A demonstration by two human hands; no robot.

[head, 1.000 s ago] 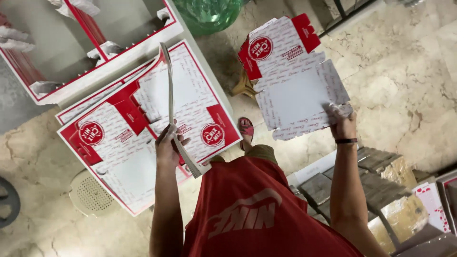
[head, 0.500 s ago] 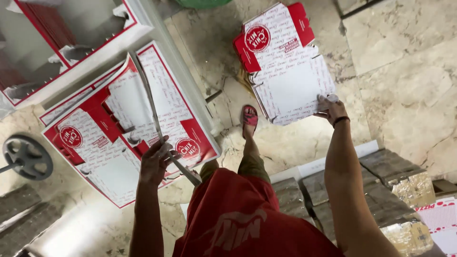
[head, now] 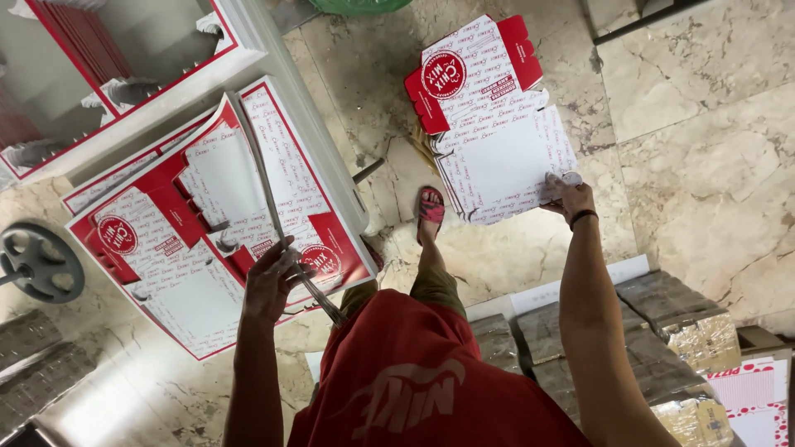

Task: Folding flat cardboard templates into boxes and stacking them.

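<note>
Gripping a flat box sheet (head: 277, 215) edge-on, my left hand (head: 267, 285) closed | right hand (head: 569, 197) pinched the folded box (head: 497, 141) right of the table (head: 273, 91).

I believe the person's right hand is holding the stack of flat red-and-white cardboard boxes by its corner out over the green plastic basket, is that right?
Not quite: in the head view the right hand does hold the stack of flat red-and-white cardboard boxes by its corner, but out over the beige marble floor, not over the green plastic basket, which lies apart at the top edge.
</note>
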